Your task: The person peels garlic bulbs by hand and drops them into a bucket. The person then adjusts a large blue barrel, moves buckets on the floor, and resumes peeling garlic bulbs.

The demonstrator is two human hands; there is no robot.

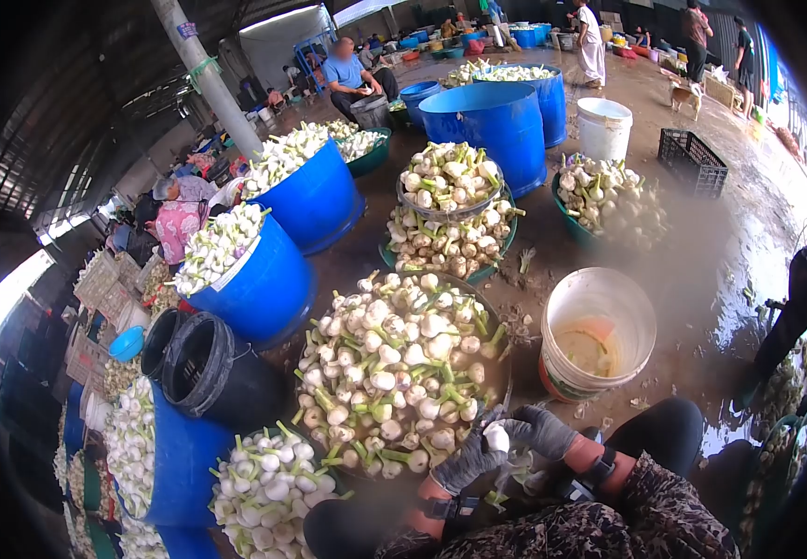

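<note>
A peeled white garlic bulb (496,436) sits between my two gloved hands, low in the view above my lap. My left hand (467,463), in a grey glove, is closed around its lower left side. From the right, my right hand (547,431) has its fingers curled against the same bulb; whether a small tool is also in them is hidden. Just beyond my hands, a wide heap of garlic bulbs (394,354) with short green stems fills a round tub. Pale peelings or leaves (522,473) hang below my hands.
A white bucket (552,340) with some residue stands right of the heap. Another garlic pile (268,489) is at my left knee. Black buckets (194,368), blue tubs (478,116) and a black crate (692,160) surround the wet floor. A seated person (352,74) works farther back.
</note>
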